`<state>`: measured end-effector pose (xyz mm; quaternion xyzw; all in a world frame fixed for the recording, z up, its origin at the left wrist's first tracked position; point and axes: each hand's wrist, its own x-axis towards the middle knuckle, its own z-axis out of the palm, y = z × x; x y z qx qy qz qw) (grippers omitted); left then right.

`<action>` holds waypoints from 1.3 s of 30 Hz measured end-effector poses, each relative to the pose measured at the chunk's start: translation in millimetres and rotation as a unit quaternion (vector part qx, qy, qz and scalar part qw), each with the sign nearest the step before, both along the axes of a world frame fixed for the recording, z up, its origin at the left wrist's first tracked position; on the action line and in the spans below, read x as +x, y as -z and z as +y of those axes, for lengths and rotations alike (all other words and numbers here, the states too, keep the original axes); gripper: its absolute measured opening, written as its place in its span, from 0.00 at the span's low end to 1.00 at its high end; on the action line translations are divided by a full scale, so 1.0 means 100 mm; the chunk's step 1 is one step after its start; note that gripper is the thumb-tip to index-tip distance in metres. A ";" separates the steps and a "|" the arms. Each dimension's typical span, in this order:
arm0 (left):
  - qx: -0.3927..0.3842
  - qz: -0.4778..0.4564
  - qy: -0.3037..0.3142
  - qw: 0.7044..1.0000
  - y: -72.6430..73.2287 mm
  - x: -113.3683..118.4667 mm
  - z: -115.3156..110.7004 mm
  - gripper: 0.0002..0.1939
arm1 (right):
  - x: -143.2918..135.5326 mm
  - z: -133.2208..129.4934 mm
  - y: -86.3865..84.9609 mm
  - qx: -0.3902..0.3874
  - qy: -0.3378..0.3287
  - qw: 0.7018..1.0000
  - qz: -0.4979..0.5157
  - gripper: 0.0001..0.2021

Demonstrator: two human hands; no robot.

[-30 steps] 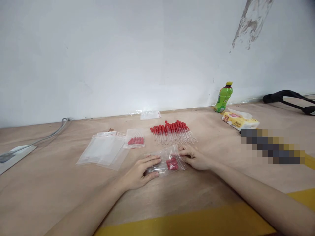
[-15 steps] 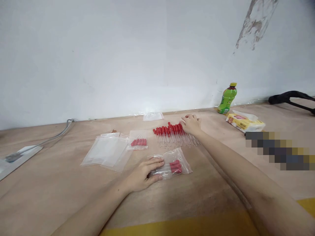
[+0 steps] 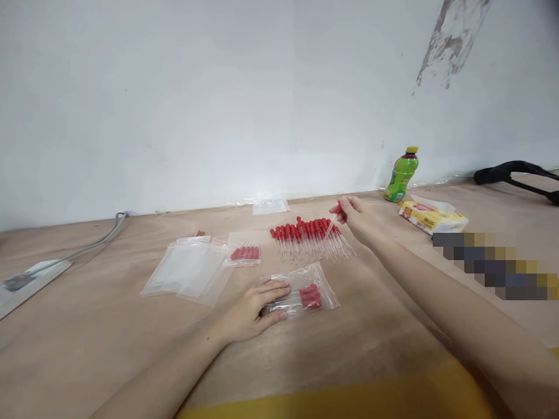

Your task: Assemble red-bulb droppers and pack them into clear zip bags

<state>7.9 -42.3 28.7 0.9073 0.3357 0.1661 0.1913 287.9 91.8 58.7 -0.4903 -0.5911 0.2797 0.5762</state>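
Observation:
My left hand (image 3: 257,309) rests on the near end of a clear zip bag (image 3: 329,299), fingers over it and thumb along its lower edge, steadying it against the table. Inside the bag lie several glass droppers with red rubber bulbs (image 3: 311,295). Farther off, my right hand (image 3: 349,210) pinches one dropper (image 3: 331,226) by its red bulb, its glass tube slanting down toward the left. Below that hand is a row of similar droppers (image 3: 301,235), bulbs away from me. To the left, another zip bag (image 3: 242,257) contains several droppers.
Flat, clear bags (image 3: 187,267) lie stacked at left, and another bag (image 3: 271,206) is by the wall. On the right stand a green bottle (image 3: 402,174) and a tissue pack (image 3: 432,218), with a black frame-like object (image 3: 510,171) beyond. A grey cable (image 3: 87,250) runs at far left.
My right hand has lifted one dropper up from the right end of the row. My left hand stays on the bag.

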 end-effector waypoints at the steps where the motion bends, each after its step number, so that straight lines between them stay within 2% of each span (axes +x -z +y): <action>1: 0.000 -0.001 -0.001 1.000 0.00 0.00 0.00 0.22 | 0.02 -0.11 0.04 0.003 -0.002 0.998 0.060 0.18; 5: 0.005 -0.004 -0.001 1.000 0.02 -0.01 0.02 0.22 | 0.06 -0.52 0.35 -0.060 0.000 0.989 0.136 0.19; 8: 0.009 -0.003 -0.003 1.000 0.04 -0.01 0.03 0.23 | 0.02 -0.68 0.55 -0.096 -0.017 0.981 0.168 0.17; 10: 0.008 -0.004 -0.004 1.000 0.04 -0.01 0.03 0.23 | -0.03 -0.74 0.61 -0.123 -0.040 0.972 0.197 0.16; 14: 0.004 -0.002 -0.017 1.000 0.01 0.00 0.00 0.24 | -0.09 -0.83 0.60 -0.185 -0.127 0.949 0.220 0.15; 17: 0.001 0.003 -0.028 1.000 -0.01 -0.01 -0.02 0.25 | -0.06 -0.88 0.57 -0.203 -0.187 0.951 0.139 0.16; 23: 0.003 0.003 -0.021 1.000 0.00 -0.01 -0.01 0.26 | 0.03 -0.89 0.56 -0.199 -0.210 0.957 -0.024 0.16; 28: 0.009 0.007 -0.024 1.000 0.02 -0.01 0.01 0.26 | -0.02 -0.90 0.59 -0.183 -0.269 0.945 -0.012 0.18; 31: 0.010 0.015 -0.027 0.999 0.02 0.00 0.00 0.26 | -0.06 -0.90 0.59 -0.175 -0.248 0.952 -0.025 0.15; 35: 0.006 0.021 -0.030 0.999 0.00 0.01 -0.01 0.26 | -0.17 -0.92 0.60 -0.130 -0.188 0.967 -0.113 0.10; 39: 0.010 0.021 -0.029 0.999 -0.01 0.02 0.00 0.26 | -0.28 -0.94 0.61 -0.044 -0.140 0.969 -0.197 0.08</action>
